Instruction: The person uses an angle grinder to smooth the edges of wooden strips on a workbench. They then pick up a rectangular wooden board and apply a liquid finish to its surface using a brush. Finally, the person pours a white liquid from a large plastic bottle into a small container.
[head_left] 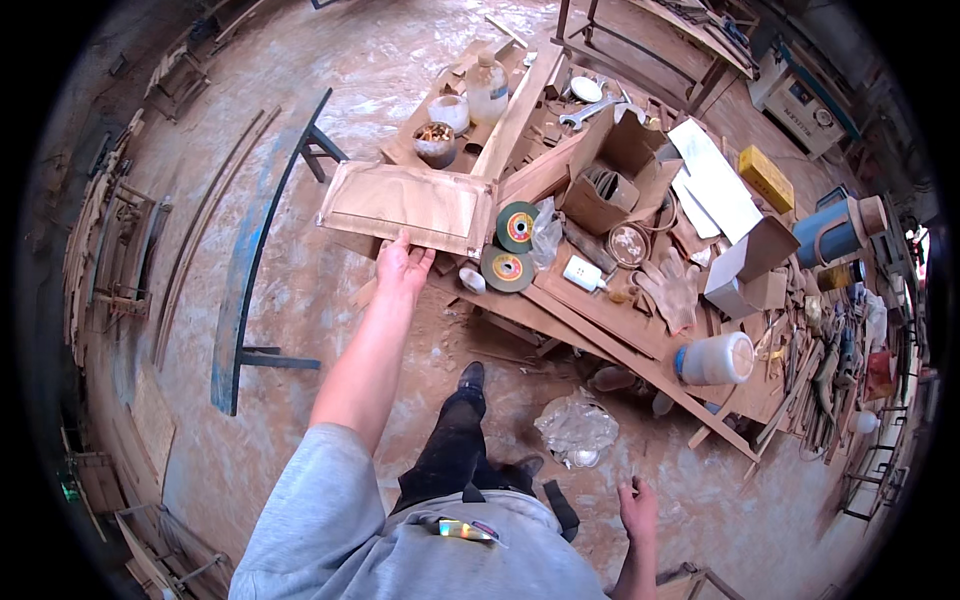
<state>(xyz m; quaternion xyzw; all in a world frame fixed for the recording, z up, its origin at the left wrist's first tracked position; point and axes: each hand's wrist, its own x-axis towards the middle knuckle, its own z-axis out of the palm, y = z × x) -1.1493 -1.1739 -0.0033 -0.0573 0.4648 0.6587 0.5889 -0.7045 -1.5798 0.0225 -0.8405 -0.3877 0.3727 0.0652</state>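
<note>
My left hand (402, 265) grips the near edge of a flat wooden panel (405, 205), with the thumb on top and part of the fingers at the edge. The panel has a raised centre field and a framed border. It lies level at the left end of a cluttered workbench, its left part jutting past the bench. Just right of it sit two green grinding discs (517, 227) with red and yellow centres, and a small whitish piece (472, 279). At lower right, my right hand (638, 508) hangs away from the bench, fingers loosely curled and apart, holding nothing.
On the bench (640, 345) are an open cardboard box (612, 165), a work glove (672, 290), a white bottle (583, 273), a plastic jar (715, 358) and a wrench (590, 112). A blue trestle (245, 270) stands left. A plastic bag (577, 428) lies on the floor near my feet.
</note>
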